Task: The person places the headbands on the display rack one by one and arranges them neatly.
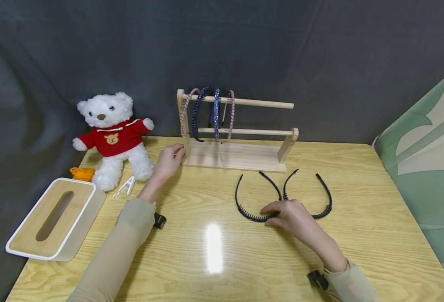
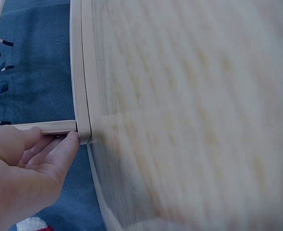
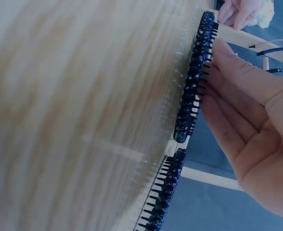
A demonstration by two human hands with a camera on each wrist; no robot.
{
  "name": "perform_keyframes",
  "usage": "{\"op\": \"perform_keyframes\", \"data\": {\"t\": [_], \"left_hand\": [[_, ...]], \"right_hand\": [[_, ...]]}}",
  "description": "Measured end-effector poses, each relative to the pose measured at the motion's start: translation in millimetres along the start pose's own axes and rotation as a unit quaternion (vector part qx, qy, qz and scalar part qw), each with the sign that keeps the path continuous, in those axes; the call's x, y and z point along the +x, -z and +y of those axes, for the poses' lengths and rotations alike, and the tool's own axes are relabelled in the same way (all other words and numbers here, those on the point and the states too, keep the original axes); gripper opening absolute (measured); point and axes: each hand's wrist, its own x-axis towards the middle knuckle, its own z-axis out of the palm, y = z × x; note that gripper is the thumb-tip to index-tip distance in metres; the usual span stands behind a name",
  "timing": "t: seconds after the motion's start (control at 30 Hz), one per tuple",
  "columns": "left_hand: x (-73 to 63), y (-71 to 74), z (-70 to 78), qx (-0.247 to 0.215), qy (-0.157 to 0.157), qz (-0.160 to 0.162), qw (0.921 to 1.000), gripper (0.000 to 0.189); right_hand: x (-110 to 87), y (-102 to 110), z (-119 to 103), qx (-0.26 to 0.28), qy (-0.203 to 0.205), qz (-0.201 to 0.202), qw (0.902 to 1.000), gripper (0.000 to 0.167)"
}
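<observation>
Where the thumb and fingers of the right hand (image 1: 291,216) nearly meet, they pinch the curved front of a dark toothed headband (image 1: 250,215), with only a narrow gap between them. This headband lies on the surface (image 1: 184,243), most of its curve to the left of those fingers, its two tips pointing away from the person. Just right of the same fingers lies a second dark headband (image 1: 330,201), partly hidden by the hand.

Beyond the right fingers stands a wooden stand (image 1: 244,156); the left hand (image 1: 169,161) holds its left end low down, thumb and fingers bent closely about the wood near the base. Above and slightly right of the left fingers, pink and blue headbands (image 1: 216,113) hang over the upper rod (image 1: 267,103).

To the left of the left fingers sits a white teddy bear (image 1: 105,111) in a red top, with a white A-shaped piece (image 1: 125,187) near its feet. Farther left are an orange object (image 1: 82,173) and a wood-topped box (image 1: 23,241). Dark cloth (image 1: 244,46) hangs behind everything.
</observation>
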Motion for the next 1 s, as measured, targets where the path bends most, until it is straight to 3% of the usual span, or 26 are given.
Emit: {"op": "perform_keyframes", "data": {"t": [0.3,0.73,1.0], "left_hand": [[-0.2,0.0,-0.5,0.000,-0.006,0.003,1.0000,0.030],[1.1,-1.2,1.1,0.003,-0.007,0.010,0.9999,0.029],[0.1,-0.7,-0.2,0.005,-0.006,0.007,0.9999,0.029]], "right_hand": [[3.2,-2.3,-3.8,-0.032,0.013,0.006,0.9994,0.025],[4.0,-5.1,-5.5,-0.051,-0.006,0.011,0.9986,0.025],[5.0,-5.2,-5.5,-0.057,0.018,0.001,0.9982,0.027]]}}
